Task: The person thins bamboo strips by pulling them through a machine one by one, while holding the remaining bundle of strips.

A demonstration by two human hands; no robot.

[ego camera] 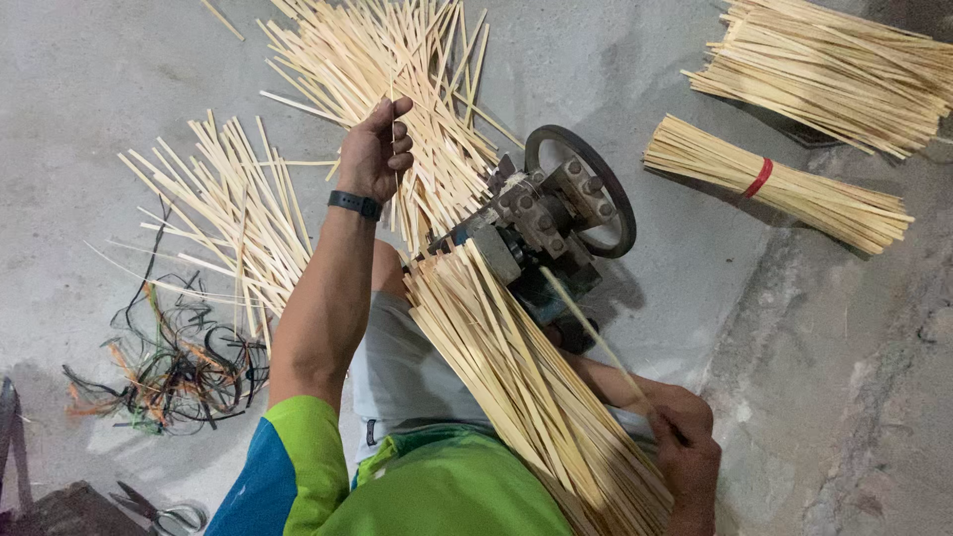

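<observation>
Beside the small wheeled machine (556, 213) on the floor | our left hand (375, 149) pinches a thin bamboo strip (399, 194) | our right hand (683, 447) pinches another strip (591, 333) | a strip bundle (526, 387) lies across our lap

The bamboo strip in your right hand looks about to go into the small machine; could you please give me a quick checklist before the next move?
1. Right hand grips the single strip: ok.
2. Strip points toward the machine: ok.
3. Strip tip lined up with the inlet: cannot tell, hidden.
4. Left hand away from the flywheel: ok.
5. Left hand pinches a thin strip above the split pile: ok.
6. Lap bundle within reach: ok.
</observation>
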